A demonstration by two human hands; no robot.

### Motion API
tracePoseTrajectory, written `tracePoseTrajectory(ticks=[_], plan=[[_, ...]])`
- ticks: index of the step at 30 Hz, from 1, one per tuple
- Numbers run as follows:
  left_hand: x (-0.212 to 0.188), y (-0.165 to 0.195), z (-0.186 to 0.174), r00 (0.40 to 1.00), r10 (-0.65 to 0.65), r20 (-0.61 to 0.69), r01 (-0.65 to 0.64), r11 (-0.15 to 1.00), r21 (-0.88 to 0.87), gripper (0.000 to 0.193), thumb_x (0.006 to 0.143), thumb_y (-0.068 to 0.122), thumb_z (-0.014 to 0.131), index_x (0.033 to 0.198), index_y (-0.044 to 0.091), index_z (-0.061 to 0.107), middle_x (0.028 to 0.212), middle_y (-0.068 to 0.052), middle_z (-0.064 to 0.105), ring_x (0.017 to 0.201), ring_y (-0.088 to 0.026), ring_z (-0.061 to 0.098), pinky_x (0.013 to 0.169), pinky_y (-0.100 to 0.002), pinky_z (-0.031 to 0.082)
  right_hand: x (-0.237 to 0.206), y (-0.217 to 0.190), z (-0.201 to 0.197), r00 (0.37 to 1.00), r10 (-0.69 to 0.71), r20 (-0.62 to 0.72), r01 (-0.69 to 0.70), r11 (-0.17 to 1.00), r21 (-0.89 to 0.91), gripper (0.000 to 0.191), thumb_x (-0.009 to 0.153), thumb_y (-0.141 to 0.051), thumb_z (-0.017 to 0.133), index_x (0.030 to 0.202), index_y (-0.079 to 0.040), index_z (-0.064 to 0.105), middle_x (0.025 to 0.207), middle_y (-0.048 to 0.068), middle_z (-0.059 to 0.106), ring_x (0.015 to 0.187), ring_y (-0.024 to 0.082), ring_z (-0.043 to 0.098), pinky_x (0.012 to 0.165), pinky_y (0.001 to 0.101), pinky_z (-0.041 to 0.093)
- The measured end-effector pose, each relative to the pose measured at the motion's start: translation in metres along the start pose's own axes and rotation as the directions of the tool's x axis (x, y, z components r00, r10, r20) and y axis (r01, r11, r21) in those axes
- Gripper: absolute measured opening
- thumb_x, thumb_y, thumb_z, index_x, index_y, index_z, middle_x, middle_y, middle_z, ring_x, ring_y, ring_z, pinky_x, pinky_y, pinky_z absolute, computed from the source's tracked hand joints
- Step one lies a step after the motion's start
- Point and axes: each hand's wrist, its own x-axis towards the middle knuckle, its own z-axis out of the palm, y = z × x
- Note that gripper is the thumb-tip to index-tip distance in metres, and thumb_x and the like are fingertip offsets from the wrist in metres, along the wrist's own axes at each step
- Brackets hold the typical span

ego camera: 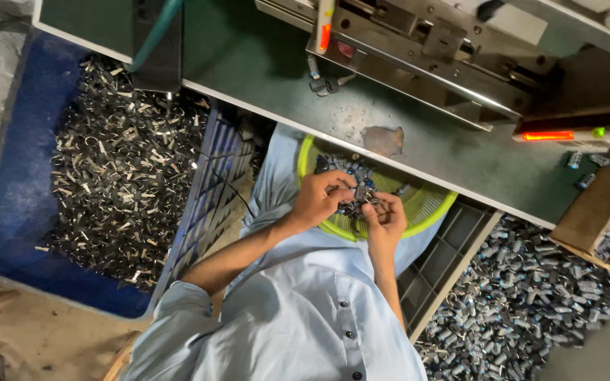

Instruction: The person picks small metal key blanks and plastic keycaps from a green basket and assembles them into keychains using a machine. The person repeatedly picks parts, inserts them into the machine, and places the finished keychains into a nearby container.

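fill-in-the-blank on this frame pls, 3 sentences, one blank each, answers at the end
1. Both hands, left hand and right hand, work small metal parts over a round ____-coloured basket.
2. The crate full of small metal pieces on the person's left is ____ in colour.
3. The person wears a light blue shirt closed with dark ____.

Missing words: yellow-green; blue; buttons
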Motion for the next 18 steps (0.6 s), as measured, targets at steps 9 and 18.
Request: tracePoseTrajectory(ticks=[9, 18], plan=[[0.014, 0.038, -0.006, 0.887, 0.412, 0.211, -0.460, 0.829, 0.318, 0.037, 0.081, 0.013, 0.076, 0.114, -0.001, 0.066, 0.107, -0.016, 0.073, 0.103, -0.030, 0.068, 0.093, -0.039, 0.052, -0.003, -0.023, 0.014, 0.975, -0.203, -0.094, 0.157, 0.921, -0.357, 0.029, 0.091, 0.007, 0.074, 0.116, 0.000, 0.060, 0.110, 0.010, 0.070, 0.100, 0.011, 0.069, 0.086, 0.0223, 0.056], [0.005, 0.027, 0.002, 0.916, 0.367, 0.164, -0.394, 0.899, 0.190, 0.014, 0.084, 0.004, 0.075, 0.096, 0.002, 0.068, 0.089, -0.012, 0.071, 0.083, -0.028, 0.073, 0.077, -0.033, 0.057, 0.004, -0.022, 0.001, 0.976, -0.189, -0.106, 0.152, 0.946, -0.286, 0.021, 0.089, 0.008, 0.073, 0.109, 0.002, 0.070, 0.106, 0.012, 0.072, 0.084, 0.013, 0.065, 0.076, 0.0235, 0.052]])
